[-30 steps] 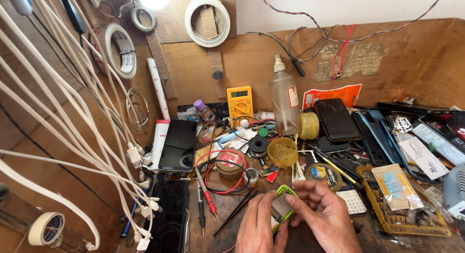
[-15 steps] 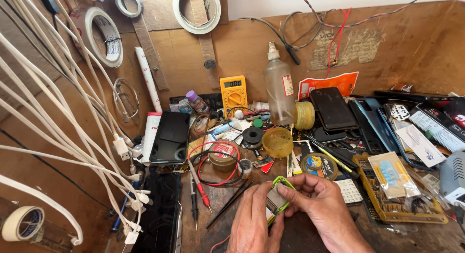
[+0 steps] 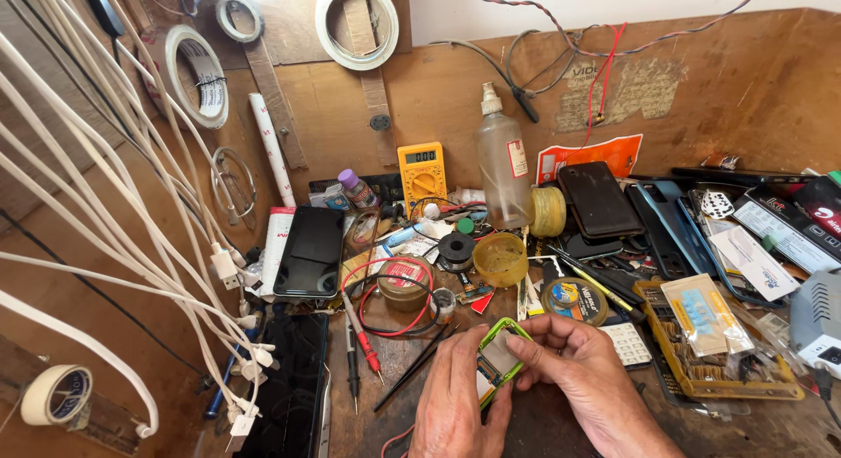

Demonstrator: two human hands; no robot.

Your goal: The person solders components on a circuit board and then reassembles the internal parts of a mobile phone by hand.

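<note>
Both my hands are low in the middle of the head view, closed around a small green-rimmed device [image 3: 498, 357] with a grey face. My left hand [image 3: 455, 401] grips its lower left side from beneath. My right hand [image 3: 583, 379] pinches its upper right edge with fingers and thumb. Just left of the hands lie black tweezers [image 3: 416, 366] and red and black meter probes [image 3: 361, 340] on the wooden bench.
A black phone [image 3: 308, 250], yellow multimeter [image 3: 421, 170], clear plastic bottle [image 3: 504, 164], solder spool [image 3: 455, 248], yellow cup [image 3: 500, 258] and round tins crowd the bench behind. Phone cases and a parts tray [image 3: 718, 370] lie right. White cables [image 3: 131, 248] hang left; tape rolls hang on the wall.
The view has shifted slightly. My hands have stayed on the green device, turning it a little between the fingers.
</note>
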